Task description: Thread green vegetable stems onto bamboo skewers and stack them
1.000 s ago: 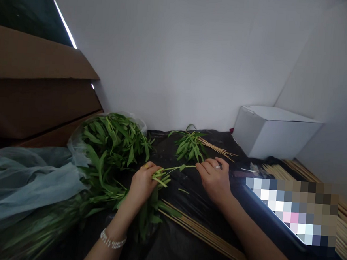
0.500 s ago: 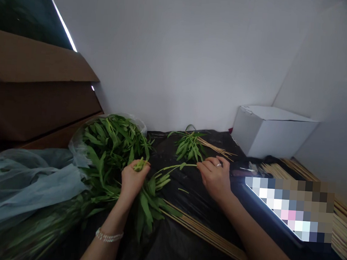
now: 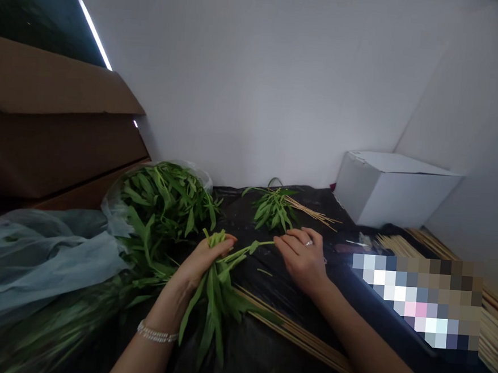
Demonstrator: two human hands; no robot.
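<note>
My left hand (image 3: 210,255) is closed round a bunch of green leafy stems (image 3: 215,303). Their pale cut ends poke up above the thumb, and the long leaves hang below over thin wooden sticks (image 3: 306,341). A single thin green stem (image 3: 255,245) runs from the bunch to my right hand (image 3: 304,255), whose fingertips pinch its far end. Just beyond the hands, a smaller leafy bunch (image 3: 273,208) lies with thin sticks (image 3: 313,210) on the black plastic sheet (image 3: 263,290).
At left, a clear bag (image 3: 114,200) holds a heap of leafy greens (image 3: 167,198) beside a cardboard box (image 3: 55,150). A white box (image 3: 402,188) stands at the back right. More sticks (image 3: 495,329) and a lit, pixelated screen (image 3: 407,302) lie at right.
My left hand has moved right and rolled, bringing its bunch nearer my right hand. My right hand has shifted slightly left, still pinching the thin stem.
</note>
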